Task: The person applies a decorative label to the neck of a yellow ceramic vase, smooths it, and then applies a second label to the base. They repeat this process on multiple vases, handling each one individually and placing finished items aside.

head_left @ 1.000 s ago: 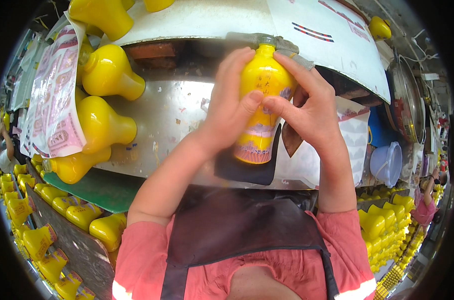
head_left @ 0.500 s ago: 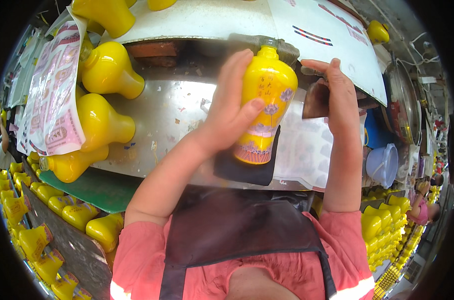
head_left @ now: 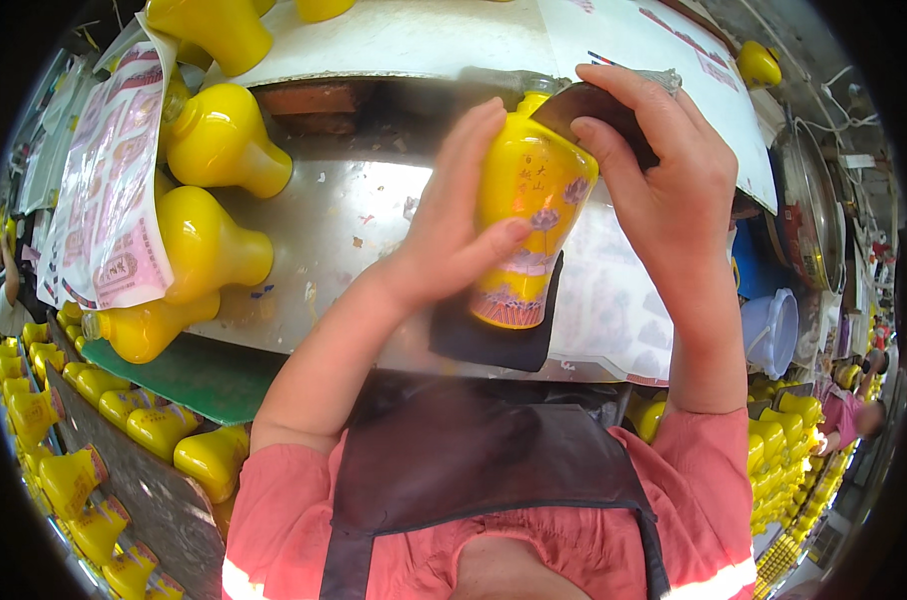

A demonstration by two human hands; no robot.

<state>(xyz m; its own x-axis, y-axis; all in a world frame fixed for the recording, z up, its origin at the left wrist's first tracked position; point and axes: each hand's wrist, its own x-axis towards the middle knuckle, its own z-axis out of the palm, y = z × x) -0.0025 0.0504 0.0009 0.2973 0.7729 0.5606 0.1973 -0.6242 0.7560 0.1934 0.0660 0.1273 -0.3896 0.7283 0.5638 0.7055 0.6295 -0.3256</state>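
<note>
A glossy yellow bottle [head_left: 519, 195] with purple lotus flowers, dark lettering and a patterned base band lies in front of me, neck pointing away. Its lower end rests over a black pad [head_left: 464, 338]. My left hand [head_left: 462, 215] is closed along the bottle's left side, the thumb across its front. Pinched in my right hand [head_left: 669, 150] is a dark, flat scraper [head_left: 606, 108], whose edge meets or nearly meets the bottle's right shoulder. The scraper hides part of the shoulder and neck.
Several plain yellow bottles [head_left: 214, 135] lie at the left beside a sheet of pink printed decals [head_left: 114, 200]. More decals [head_left: 614, 290] lie on the metal worktop [head_left: 324, 230]. A pale blue bucket [head_left: 771, 335] stands at right. Rows of yellow bottles [head_left: 209, 462] flank me.
My right hand has moved left and toward me over the bottle, bringing the scraper from beside it onto its right shoulder. The left hand keeps its hold, and the bottle barely shifts.
</note>
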